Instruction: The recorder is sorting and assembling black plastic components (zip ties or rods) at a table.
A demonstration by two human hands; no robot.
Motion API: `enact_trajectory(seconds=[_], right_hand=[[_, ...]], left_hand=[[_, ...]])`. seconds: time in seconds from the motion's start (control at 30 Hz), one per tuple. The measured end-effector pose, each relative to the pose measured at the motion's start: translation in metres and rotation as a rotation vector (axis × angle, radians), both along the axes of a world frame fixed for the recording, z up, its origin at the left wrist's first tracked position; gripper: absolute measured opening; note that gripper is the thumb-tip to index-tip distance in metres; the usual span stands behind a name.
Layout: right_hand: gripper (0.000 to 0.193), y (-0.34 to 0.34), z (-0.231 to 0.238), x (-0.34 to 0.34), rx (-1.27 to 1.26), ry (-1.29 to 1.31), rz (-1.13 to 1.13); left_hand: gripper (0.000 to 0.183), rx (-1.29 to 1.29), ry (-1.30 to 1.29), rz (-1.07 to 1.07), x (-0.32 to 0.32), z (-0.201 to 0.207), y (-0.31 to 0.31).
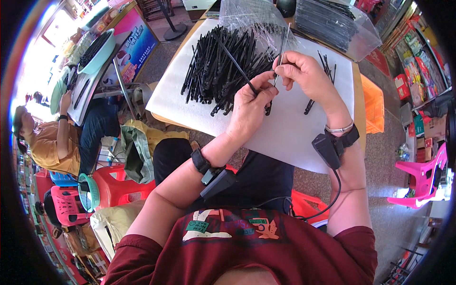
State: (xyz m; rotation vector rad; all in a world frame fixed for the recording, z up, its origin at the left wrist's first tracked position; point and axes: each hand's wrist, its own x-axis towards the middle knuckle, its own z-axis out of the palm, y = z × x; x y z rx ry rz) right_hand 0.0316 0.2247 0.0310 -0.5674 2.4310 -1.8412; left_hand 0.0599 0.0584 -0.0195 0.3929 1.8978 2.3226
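In my closed left hand (251, 107) is a long thin black stick (237, 66), slanting up and to the left. My right hand (306, 76) pinches a thin, shiny, straight rod (283, 45) close to the left fingertips; its lower end is partly hidden by the fingers. Both hands are over a white sheet (304, 142) on the table. Beyond my left hand lies a large heap of black sticks (209, 66) with knobbly ends. A few loose black sticks (309, 106) lie by my right wrist.
Clear plastic bags (244, 12) lie at the table's far side, one bag (365, 28) holding black rods. An orange crate (373, 102) stands right of the table. At left, another person (54, 142) sits by a table with a pale green basin (107, 52).
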Motion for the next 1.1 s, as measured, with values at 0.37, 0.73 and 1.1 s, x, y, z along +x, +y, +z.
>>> enact_trajectory(seconds=[0.37, 0.73, 1.1], right_hand=[[0.018, -0.004, -0.001, 0.004, 0.044, 0.070, 0.012], [0.021, -0.021, -0.009, 0.006, 0.317, 0.345, -0.150], [0.029, -0.012, -0.001, 0.003, 0.182, 0.028, -0.373]], left_hand=[[0.033, 0.083, -0.082, -0.048, 0.001, 0.003, -0.005], [0.028, -0.005, 0.057, 0.002, -0.005, -0.011, -0.002], [0.033, -0.123, -0.095, -0.059, -0.005, -0.006, 0.002]])
